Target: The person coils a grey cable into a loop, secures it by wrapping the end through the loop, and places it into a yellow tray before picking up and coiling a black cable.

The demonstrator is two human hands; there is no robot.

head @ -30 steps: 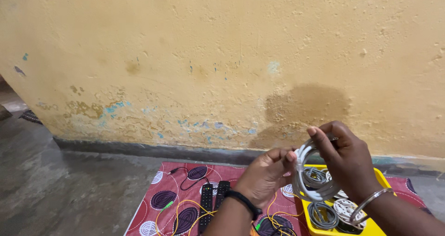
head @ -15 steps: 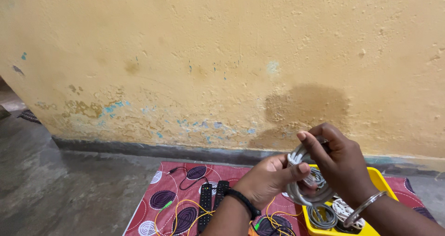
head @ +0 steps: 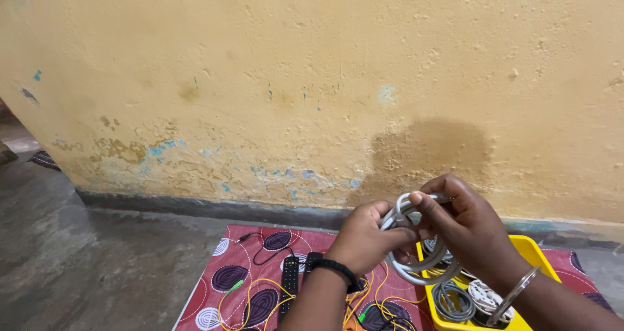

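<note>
two hands: left hand (head: 365, 240) and right hand (head: 465, 230) are closed around a coiled white cable (head: 411, 240), apparently keeping its loops together.
cable position: held above the yellow plastic tray (head: 528, 254) of coiled cables.
below: a red patterned cloth (head: 227, 280) is spread with yellow wires (head: 260, 298).

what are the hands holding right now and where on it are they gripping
Both hands hold one coiled white cable. The left hand and right hand pinch the top of the coil together, and the loops hang below, above the yellow bin.
</note>
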